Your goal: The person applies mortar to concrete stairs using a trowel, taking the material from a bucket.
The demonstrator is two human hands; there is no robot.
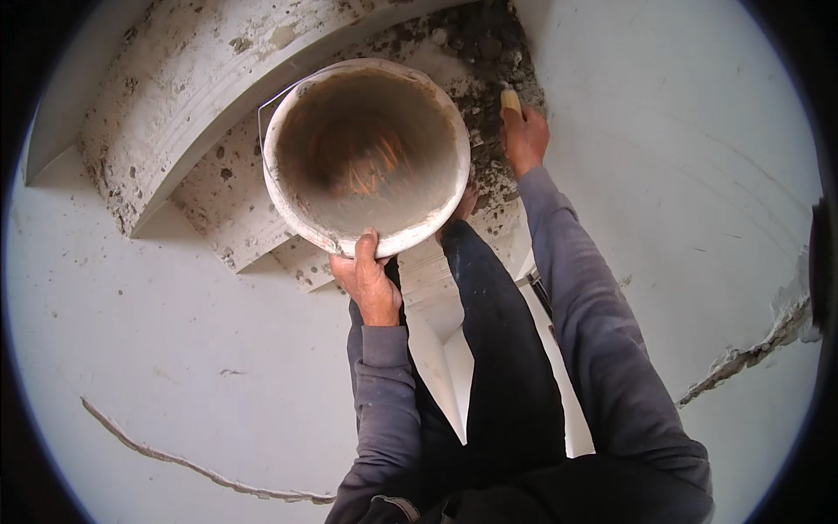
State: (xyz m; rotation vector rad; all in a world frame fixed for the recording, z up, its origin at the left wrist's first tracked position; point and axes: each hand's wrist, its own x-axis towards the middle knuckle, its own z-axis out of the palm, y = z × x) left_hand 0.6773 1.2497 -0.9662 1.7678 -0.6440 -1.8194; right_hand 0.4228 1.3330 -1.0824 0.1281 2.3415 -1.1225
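Observation:
My left hand (370,281) grips the near rim of a round, mortar-crusted bucket (286,188), thumb over the edge and fingers underneath. The bucket tilts its mouth toward me. Its inside is coated grey, with orange-brown streaks deep down, and a thin wire handle (261,131) hangs on its left side. To the right of the bucket, my right hand (525,140) is closed round the pale yellow handle (511,102) of a hand tool. The tool's working end cannot be made out against the dark rubble (493,52) on the step beyond.
Curved, dirt-spotted stair steps (209,92) rise at the far left, with lower steps (231,196) beside the bucket. A white wall (681,131) stands close on the right, with a rough chased groove (746,354). Another groove (175,458) runs across the left wall. My legs (502,332) are below the bucket.

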